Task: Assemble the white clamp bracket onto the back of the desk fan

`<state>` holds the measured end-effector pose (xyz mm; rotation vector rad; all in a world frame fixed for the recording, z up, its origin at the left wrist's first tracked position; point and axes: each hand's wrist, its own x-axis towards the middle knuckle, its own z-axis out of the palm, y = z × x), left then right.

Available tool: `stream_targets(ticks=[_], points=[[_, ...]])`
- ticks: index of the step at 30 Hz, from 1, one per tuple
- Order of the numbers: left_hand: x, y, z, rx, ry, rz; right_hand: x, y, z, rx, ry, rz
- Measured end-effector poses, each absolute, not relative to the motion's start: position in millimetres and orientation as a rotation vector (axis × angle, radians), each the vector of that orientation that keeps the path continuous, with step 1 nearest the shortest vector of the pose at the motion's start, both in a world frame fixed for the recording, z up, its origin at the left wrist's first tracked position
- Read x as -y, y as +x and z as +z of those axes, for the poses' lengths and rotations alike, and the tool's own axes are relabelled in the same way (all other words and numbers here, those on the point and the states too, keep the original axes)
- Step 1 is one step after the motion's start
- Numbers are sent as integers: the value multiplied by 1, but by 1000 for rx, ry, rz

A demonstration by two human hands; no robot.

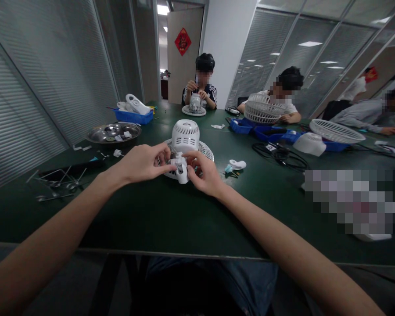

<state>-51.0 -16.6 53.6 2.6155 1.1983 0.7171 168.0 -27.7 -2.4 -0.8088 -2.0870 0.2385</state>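
Observation:
A white slotted fan motor housing rests on a round white fan grille on the green table in front of me. Its neck joint sticks out toward me. My left hand pinches the left side of this neck, with thumb and fingers close together. From the right, my right hand has its fingers curled around the same neck. My fingers partly cover the small parts between them. Just right of the grille lie a white curved plastic piece and a few small parts.
At left are a steel bowl of small parts, metal rods and a blue bin. A black cable, blue trays and a fan grille stand at right. Several people sit around the table.

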Motion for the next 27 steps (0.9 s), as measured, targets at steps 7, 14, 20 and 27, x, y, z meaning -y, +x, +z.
stream_targets(ticks=[7,14,20,27], points=[[13,-58,55,-1050,2447,541,28,168,-3,2118,-810,212],[12,-50,46,-1090,2492,403,28,168,-5,2112,-802,210],[8,-51,42,-1114,2557,640,24,167,-7,2080,-772,230],[6,-58,53,-1117,2317,1061,24,167,-7,2103,-766,261]])
